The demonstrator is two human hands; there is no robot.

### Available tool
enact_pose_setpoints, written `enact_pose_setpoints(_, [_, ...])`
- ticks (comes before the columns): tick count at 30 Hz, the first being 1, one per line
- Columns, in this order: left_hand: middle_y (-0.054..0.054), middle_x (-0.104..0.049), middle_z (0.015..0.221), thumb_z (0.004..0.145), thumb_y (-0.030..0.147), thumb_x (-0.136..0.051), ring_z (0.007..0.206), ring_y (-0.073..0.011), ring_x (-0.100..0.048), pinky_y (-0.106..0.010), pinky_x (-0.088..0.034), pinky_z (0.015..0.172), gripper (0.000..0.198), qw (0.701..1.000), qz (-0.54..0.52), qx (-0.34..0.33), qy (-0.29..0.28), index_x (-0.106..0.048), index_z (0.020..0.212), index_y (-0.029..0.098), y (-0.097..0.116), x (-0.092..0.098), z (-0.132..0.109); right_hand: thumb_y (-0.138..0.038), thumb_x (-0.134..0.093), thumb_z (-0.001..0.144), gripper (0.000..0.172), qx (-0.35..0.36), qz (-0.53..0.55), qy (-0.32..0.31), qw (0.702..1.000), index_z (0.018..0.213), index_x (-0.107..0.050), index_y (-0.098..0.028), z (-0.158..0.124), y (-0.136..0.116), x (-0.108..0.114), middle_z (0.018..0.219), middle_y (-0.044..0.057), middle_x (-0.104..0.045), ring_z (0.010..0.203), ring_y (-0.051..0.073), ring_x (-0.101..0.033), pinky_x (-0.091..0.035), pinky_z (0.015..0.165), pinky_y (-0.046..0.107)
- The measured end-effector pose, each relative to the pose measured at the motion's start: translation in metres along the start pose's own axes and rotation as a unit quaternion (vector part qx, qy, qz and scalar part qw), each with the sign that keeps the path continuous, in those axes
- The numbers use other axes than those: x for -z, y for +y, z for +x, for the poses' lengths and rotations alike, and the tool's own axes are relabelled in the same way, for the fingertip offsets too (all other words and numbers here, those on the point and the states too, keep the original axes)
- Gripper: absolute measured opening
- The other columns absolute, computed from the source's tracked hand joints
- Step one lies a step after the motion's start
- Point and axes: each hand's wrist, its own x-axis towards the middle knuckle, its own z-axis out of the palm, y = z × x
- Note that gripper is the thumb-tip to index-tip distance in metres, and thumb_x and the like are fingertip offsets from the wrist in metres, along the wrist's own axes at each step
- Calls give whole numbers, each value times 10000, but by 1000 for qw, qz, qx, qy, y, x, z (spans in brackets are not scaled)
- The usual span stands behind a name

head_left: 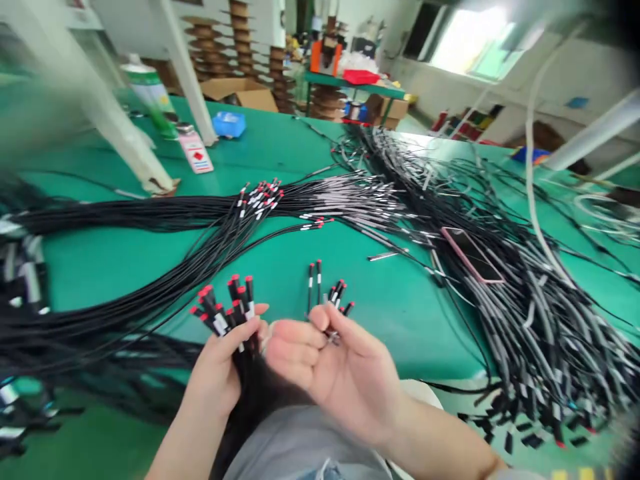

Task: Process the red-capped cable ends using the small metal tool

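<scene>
My left hand (220, 367) is closed around a bundle of black cables with red-capped ends (225, 308), which stick up above the fingers. My right hand (335, 373), palm up beside it, pinches a smaller group of black red-tipped cables (330, 293) between thumb and fingers. The two hands touch at the fingertips near the front edge of the green table (395, 313). The cables trail down over my lap.
A long bundle of black cables (150, 213) runs across the table from the left. A large heap of cables (525, 300) covers the right, with a pink phone (473, 255) on it. A spray can (150, 93), a small bottle (195, 150), a blue box (229, 124) and white posts stand behind.
</scene>
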Motion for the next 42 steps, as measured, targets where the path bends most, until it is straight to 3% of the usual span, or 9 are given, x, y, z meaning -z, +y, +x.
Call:
enact_pose_setpoints(3, [-10, -647, 601, 521, 226, -898, 571, -126, -598, -213, -497, 562, 338, 1000, -27, 4, 13, -757, 806, 108, 1, -3, 3, -307, -537, 973, 188, 10, 71, 9, 997, 820, -540, -199, -4, -7, 5, 1090, 60, -750, 1071, 153, -699, -511, 1021, 299])
enact_pose_setpoints(9, [-15, -638, 597, 547, 222, -880, 548, -98, -574, -191, -480, 550, 293, 999, -47, 2, -9, -764, 791, 108, 5, -9, -1, -336, -547, 963, 175, 29, 16, -1, 999, 825, -550, -228, -2, -7, 15, 1092, 30, -751, 1093, 134, -686, -515, 1039, 310])
enact_pose_setpoints(13, [-18, -616, 558, 563, 231, -875, 540, -108, -566, -193, -456, 531, 299, 999, -41, 2, -25, -757, 805, 102, 5, -5, -1, -350, -554, 963, 213, 59, -119, 15, 991, 802, -604, -220, 1, -15, 15, 890, 24, -757, 881, 138, -719, -588, 856, 284])
enact_pose_setpoints(19, [-27, -665, 601, 568, 247, -889, 558, -112, -591, -208, -474, 572, 297, 1000, -19, -6, -19, -754, 799, 117, 5, -3, -2, -396, -552, 971, 258, 140, -340, 21, 930, 833, -661, -207, 9, -31, 11, 800, 33, -700, 642, 112, -566, -466, 554, 209])
enact_pose_setpoints(24, [-40, -679, 588, 515, 244, -913, 535, -130, -609, -226, -491, 552, 283, 1000, -3, 3, -25, -748, 704, 113, 6, -5, -6, -458, -567, 944, 304, 141, -526, 54, 837, 833, -645, -187, 34, -33, 22, 724, 8, -621, 589, 102, -469, -384, 523, 231])
enact_pose_setpoints(27, [-45, -690, 614, 517, 222, -913, 552, -143, -620, -243, -507, 559, 258, 999, 13, 2, -44, -744, 678, 112, 4, -7, -9, -539, -573, 910, 381, 101, -590, 21, 801, 780, -603, -181, 49, -30, 24, 686, -7, -571, 583, 103, -462, -381, 550, 243])
enact_pose_setpoints(32, [-30, -689, 674, 618, 275, -874, 613, -130, -613, -231, -507, 603, 223, 999, 15, -33, -38, -734, 718, 134, 2, -10, -9, -560, -571, 905, 440, 88, -586, -19, 806, 670, -497, -196, 62, -25, 25, 593, -38, -480, 550, 98, -422, -364, 557, 243])
enact_pose_setpoints(36, [13, -584, 563, 659, 346, -852, 526, -91, -525, -198, -432, 509, 266, 999, -11, -32, -32, -692, 697, 137, 4, -10, -7, -560, -576, 905, 434, 45, -577, -30, 815, 691, -514, -188, 63, -23, 33, 601, -35, -482, 547, 92, -398, -336, 531, 238])
enact_pose_setpoints(42, [0, -568, 534, 641, 351, -860, 502, -97, -490, -208, -384, 460, 291, 998, -2, -4, -69, -677, 664, 126, 1, -7, 0, -648, -626, 828, 517, -11, -589, 18, 808, 643, -471, -190, 64, -19, 40, 514, -48, -472, 492, 84, -370, -311, 492, 230])
